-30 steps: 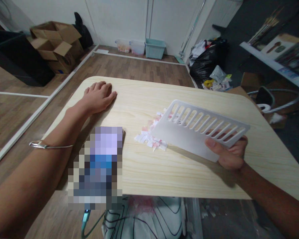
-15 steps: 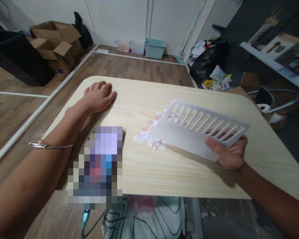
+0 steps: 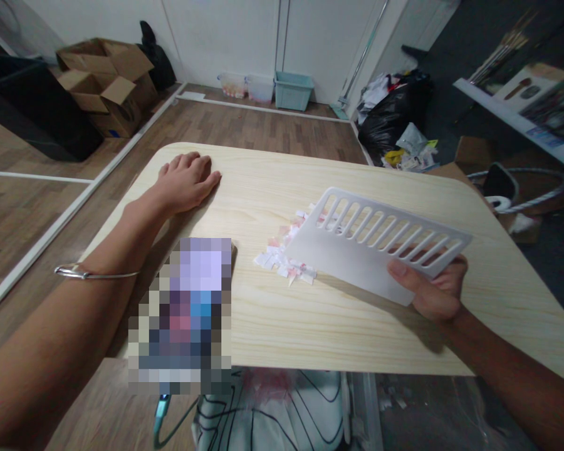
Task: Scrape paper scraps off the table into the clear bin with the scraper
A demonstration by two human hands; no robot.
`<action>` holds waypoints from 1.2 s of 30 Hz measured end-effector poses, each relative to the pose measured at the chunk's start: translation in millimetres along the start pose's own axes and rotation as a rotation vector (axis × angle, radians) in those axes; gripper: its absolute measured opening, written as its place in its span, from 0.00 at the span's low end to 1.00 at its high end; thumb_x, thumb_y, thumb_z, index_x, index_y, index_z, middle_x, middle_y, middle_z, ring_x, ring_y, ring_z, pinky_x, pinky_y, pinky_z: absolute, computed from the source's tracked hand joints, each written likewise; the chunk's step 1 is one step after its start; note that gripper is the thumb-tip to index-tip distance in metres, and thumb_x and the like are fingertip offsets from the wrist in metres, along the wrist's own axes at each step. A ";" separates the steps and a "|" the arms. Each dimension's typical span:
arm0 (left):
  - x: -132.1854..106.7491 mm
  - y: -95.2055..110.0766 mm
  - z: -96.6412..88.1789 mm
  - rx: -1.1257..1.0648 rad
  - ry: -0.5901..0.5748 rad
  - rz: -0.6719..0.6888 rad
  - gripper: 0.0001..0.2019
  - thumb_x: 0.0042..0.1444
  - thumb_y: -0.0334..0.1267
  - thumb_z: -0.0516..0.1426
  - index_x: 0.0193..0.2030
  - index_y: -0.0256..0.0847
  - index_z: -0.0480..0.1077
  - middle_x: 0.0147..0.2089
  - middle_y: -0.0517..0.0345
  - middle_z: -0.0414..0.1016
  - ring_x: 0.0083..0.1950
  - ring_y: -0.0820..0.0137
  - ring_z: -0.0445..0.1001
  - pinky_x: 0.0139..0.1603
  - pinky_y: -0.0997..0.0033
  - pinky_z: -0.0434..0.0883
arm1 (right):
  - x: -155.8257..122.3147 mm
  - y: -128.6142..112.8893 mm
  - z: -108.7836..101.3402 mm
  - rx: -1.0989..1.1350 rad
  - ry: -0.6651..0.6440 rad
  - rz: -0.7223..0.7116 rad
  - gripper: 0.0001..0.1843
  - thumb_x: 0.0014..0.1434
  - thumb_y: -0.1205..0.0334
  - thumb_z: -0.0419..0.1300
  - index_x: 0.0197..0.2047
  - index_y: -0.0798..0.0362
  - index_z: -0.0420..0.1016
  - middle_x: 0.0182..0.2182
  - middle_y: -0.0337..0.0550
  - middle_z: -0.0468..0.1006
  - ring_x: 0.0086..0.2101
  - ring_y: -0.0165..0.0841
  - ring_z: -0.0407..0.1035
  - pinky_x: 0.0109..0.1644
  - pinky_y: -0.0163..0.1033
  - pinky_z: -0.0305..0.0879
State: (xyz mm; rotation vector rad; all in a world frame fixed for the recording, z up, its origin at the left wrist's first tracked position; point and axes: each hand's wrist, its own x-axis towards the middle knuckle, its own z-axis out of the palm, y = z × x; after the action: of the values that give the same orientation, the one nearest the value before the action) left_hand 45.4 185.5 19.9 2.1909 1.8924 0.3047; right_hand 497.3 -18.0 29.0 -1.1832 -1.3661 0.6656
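In the head view my right hand (image 3: 435, 285) grips the right end of a white plastic scraper (image 3: 345, 244), with the thumb on its near face. A row of slots runs along the scraper's upper edge. Its left end is over a pile of small paper scraps (image 3: 282, 260), white with some pink, and hides part of them. Whether the lower edge touches the table cannot be made out. My left hand (image 3: 185, 181) rests palm down near the table's far left corner, fingers apart and holding nothing.
The pale wooden table (image 3: 282, 338) has rounded corners. A pixelated, phone-like device (image 3: 192, 307) with a teal cable (image 3: 161, 410) lies at its near left. Cardboard boxes (image 3: 108, 94) and a black bin (image 3: 32, 106) stand beyond left; a black bag (image 3: 390, 119) sits beyond right.
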 end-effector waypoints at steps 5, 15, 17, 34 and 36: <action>-0.6 0.5 1.4 -0.047 0.031 0.006 0.48 0.76 0.70 0.45 0.92 0.45 0.71 0.97 0.36 0.68 0.99 0.23 0.58 0.99 0.19 0.55 | -0.1 1.5 0.9 0.033 -0.008 -0.029 0.21 0.56 0.34 0.95 0.32 0.35 0.95 0.29 0.41 0.93 0.23 0.46 0.86 0.22 0.48 0.82; -0.6 0.4 0.4 -0.036 0.018 0.018 0.50 0.76 0.70 0.46 0.93 0.43 0.70 0.97 0.33 0.67 0.99 0.23 0.58 0.98 0.19 0.55 | 3.0 -7.0 5.1 -0.020 -0.015 -0.060 0.18 0.51 0.42 0.96 0.30 0.35 0.95 0.27 0.38 0.93 0.21 0.44 0.84 0.20 0.45 0.81; -0.7 -0.2 1.2 -0.032 0.024 0.016 0.51 0.76 0.71 0.44 0.93 0.42 0.70 0.97 0.34 0.67 0.99 0.24 0.58 0.98 0.20 0.55 | 2.9 -7.0 4.5 -0.014 -0.029 -0.059 0.17 0.54 0.40 0.95 0.32 0.34 0.96 0.28 0.38 0.93 0.21 0.44 0.85 0.20 0.45 0.81; -3.0 3.6 -1.3 0.055 -0.008 0.004 0.51 0.80 0.69 0.40 0.94 0.34 0.65 1.00 0.26 0.62 1.00 0.29 0.58 1.01 0.26 0.53 | 1.6 -8.7 9.6 -0.005 -0.075 0.010 0.19 0.52 0.38 0.95 0.33 0.35 0.97 0.28 0.39 0.93 0.23 0.45 0.86 0.23 0.46 0.83; -1.4 0.2 0.6 0.042 0.008 0.012 0.50 0.80 0.70 0.41 0.93 0.37 0.66 0.99 0.26 0.63 1.00 0.27 0.59 1.00 0.22 0.55 | 2.7 -9.6 9.6 0.002 -0.075 0.010 0.18 0.52 0.40 0.96 0.34 0.36 0.97 0.27 0.38 0.92 0.22 0.44 0.85 0.23 0.45 0.83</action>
State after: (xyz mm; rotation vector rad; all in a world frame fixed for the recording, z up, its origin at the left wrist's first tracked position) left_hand 45.6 184.1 19.3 2.2325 1.9074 0.2788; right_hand 486.1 -16.4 36.9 -1.1747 -1.4223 0.7245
